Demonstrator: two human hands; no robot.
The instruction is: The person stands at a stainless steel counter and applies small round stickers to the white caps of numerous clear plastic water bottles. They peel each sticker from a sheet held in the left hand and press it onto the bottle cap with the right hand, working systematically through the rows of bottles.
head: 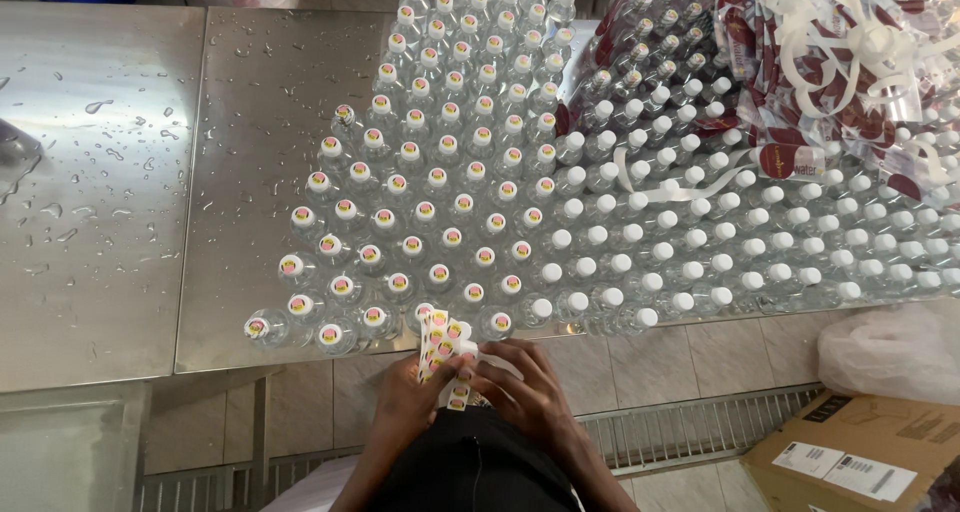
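Many clear plastic bottles (470, 172) stand packed upright on a wet steel table (250, 172). The bottles on the left carry round pink and yellow cap stickers (373, 316); those on the right (680, 242) show plain white caps. My left hand (405, 397) holds a sheet of the same stickers (441, 344) at the table's near edge. My right hand (525, 387) rests against the sheet's lower end, its fingers pinching a sticker there (458, 400).
Clear bags with dark red labels and white ribbon (840, 62) lie on the bottles at the back right. A cardboard box (860, 452) and a white plastic bag (890, 352) sit on the floor at right. A metal grate (680, 432) runs below the table.
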